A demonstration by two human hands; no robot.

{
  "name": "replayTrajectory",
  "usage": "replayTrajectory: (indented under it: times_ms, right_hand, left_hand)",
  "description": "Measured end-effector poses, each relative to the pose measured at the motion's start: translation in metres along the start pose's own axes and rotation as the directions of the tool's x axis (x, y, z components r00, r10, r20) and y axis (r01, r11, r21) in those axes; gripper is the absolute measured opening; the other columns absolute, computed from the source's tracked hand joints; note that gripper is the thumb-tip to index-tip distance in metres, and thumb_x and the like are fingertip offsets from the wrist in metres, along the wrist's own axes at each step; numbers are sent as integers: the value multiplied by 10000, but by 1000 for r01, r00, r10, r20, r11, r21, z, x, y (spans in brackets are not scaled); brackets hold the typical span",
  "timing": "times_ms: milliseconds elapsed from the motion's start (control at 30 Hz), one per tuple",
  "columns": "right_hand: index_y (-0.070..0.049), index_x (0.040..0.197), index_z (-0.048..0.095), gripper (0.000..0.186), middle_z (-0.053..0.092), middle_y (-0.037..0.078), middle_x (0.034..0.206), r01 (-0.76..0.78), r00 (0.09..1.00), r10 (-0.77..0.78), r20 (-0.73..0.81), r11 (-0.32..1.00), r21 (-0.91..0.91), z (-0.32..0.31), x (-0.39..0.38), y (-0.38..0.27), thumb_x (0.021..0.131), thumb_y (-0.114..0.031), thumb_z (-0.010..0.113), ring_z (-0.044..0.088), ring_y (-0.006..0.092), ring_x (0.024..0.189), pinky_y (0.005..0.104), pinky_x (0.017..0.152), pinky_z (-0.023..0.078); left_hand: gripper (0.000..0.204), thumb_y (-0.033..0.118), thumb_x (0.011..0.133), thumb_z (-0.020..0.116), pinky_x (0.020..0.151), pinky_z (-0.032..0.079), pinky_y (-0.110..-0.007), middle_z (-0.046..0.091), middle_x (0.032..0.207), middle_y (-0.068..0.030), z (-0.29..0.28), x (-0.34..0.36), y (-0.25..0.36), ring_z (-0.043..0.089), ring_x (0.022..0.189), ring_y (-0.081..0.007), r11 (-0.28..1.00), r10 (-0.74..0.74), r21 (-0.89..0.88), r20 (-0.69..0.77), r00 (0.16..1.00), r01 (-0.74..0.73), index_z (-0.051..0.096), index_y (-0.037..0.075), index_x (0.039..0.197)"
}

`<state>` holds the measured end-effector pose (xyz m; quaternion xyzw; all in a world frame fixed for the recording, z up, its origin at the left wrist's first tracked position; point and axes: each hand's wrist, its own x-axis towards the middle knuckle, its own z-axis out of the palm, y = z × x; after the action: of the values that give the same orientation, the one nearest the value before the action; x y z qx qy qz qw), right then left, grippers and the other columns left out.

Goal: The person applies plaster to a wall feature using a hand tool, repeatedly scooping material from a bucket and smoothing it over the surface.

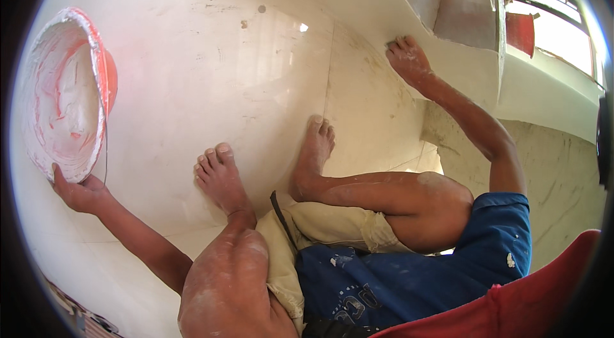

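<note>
A red bucket point(110, 82) lies tipped on its side at the far left. Its inner wall is coated with white plaster paste point(70, 108). My left hand point(80, 193) grips its lower rim, with the thumb over the edge. On the right, my right hand point(410, 62) is raised to the white wall surface point(358, 2), fingers curled. Under those fingertips pokes out the edge of a small dark grey flat piece point(389, 47); its kind is hidden by the hand. White dust marks both my hands.
My bare feet point(220, 175) stand on the glossy pale tile floor point(166, 146), which has dark specks. At the upper right are a ledge with metal sheeting point(467, 15), red objects point(520, 34) and a bright window point(563, 37). A grey unpainted wall point(543, 172) stands to the right.
</note>
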<state>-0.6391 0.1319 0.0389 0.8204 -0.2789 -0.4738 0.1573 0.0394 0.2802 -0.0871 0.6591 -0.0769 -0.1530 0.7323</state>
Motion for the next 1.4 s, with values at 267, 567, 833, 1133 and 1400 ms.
replayTrajectory:
  times_ms: [267, 567, 833, 1133, 1400]
  right_hand:
    - [-85, 963, 612, 147, 626, 42, 926, -47, 638, 81, -766, 997, 66, -180, 88, 38, 826, -126, 576, 557, 204, 961, 359, 794, 407]
    - [-67, 906, 652, 162, 642, 72, 916, -78, 868, 75, -491, 997, 15, -88, 86, 11, 745, -87, 640, 563, 213, 994, 339, 875, 408]
    - [-60, 993, 647, 245, 643, 60, 999, -13, 866, 88, -493, 988, 154, -75, 45, 5, 750, -89, 638, 559, 213, 1024, 337, 885, 410]
    - [-72, 1027, 632, 276, 638, 55, 1030, -48, 967, 23, -253, 995, -93, -34, 49, 9, 756, -122, 625, 565, 239, 1044, 364, 901, 422]
    - [-140, 1206, 632, 416, 621, -1, 1197, -3, 813, 21, -582, 999, 32, -119, 89, 30, 795, -74, 621, 542, 202, 1120, 386, 925, 398]
  left_hand:
    - [326, 146, 848, 679, 968, 495, -488, 556, 1202, -212, -21, 15, -13, 558, 1169, -349, 996, 93, -25, 85, 992, -91, 615, -83, 1072]
    - [477, 139, 845, 690, 1013, 467, -460, 533, 1267, -205, 1, -3, 5, 550, 1177, -342, 1000, -1, -16, 53, 999, 2, 527, -105, 1221]
    - [441, 129, 831, 687, 985, 487, -475, 548, 1247, -210, -8, 8, -1, 567, 1154, -350, 1000, 4, 0, 11, 1000, -4, 550, -93, 1187]
    - [440, 129, 827, 699, 997, 482, -467, 553, 1244, -205, -4, 7, -8, 562, 1166, -341, 998, 35, -59, 63, 997, -31, 559, -92, 1181]
    - [707, 288, 889, 700, 984, 456, -391, 534, 1355, -214, -22, 16, -12, 565, 1183, -260, 998, 24, -59, 133, 991, -16, 382, 43, 1470]
